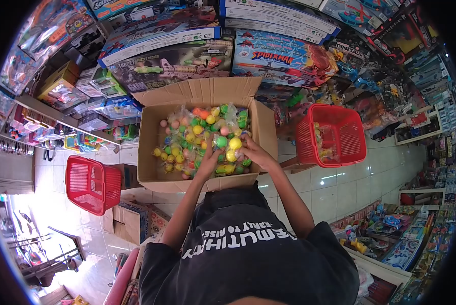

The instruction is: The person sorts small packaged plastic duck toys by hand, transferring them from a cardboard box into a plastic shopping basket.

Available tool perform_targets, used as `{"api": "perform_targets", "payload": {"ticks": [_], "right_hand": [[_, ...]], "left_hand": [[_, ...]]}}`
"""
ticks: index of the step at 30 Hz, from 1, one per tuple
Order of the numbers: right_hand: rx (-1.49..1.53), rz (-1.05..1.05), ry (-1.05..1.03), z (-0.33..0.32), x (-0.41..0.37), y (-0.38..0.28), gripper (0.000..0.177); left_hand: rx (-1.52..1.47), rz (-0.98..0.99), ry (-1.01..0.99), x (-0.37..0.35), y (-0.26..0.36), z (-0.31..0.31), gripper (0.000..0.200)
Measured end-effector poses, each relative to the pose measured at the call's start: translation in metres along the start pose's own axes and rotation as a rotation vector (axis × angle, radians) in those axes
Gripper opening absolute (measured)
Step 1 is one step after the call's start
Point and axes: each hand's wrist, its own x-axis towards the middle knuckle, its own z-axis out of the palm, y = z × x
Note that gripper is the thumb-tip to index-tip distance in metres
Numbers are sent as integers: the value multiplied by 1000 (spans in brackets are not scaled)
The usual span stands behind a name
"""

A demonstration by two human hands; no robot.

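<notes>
An open cardboard box (149, 147) stands on the floor in front of me, filled with clear plastic bags of small coloured balls (187, 140). Both my hands reach into it. My left hand (211, 157) and my right hand (251, 150) grip one bag of balls (227, 147) between them, near the front right part of the box. The balls are yellow, green, pink and orange. My black printed shirt fills the lower middle of the view.
A red plastic basket (93, 184) sits on the tiled floor to the left. Another red basket (332, 134), holding a few toys, stands to the right. Boxed toys fill shelves behind the carton and along both sides.
</notes>
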Motion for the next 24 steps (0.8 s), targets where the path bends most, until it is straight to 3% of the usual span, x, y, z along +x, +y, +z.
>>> {"api": "perform_targets", "payload": {"ticks": [6, 8, 13, 16, 18, 20, 24], "right_hand": [[-88, -129, 126, 14, -19, 0, 35], [-101, -290, 188, 16, -25, 3, 34], [-27, -278, 196, 2, -49, -2, 32], [-18, -303, 191, -10, -68, -6, 31], [-25, -340, 206, -19, -78, -7, 30], [-295, -439, 248, -30, -90, -8, 32], [-437, -516, 284, -49, -124, -13, 37]], "left_hand": [[-391, -218, -176, -10, 27, 23, 57], [-379, -240, -192, -10, 15, 32, 54], [-430, -325, -170, -9, 7, 55, 49], [-567, -358, -201, -7, 12, 67, 57], [-650, -357, -216, -5, 10, 77, 50], [-653, -364, -239, -3, 9, 90, 46], [-556, -296, -229, -6, 24, 140, 39]]}}
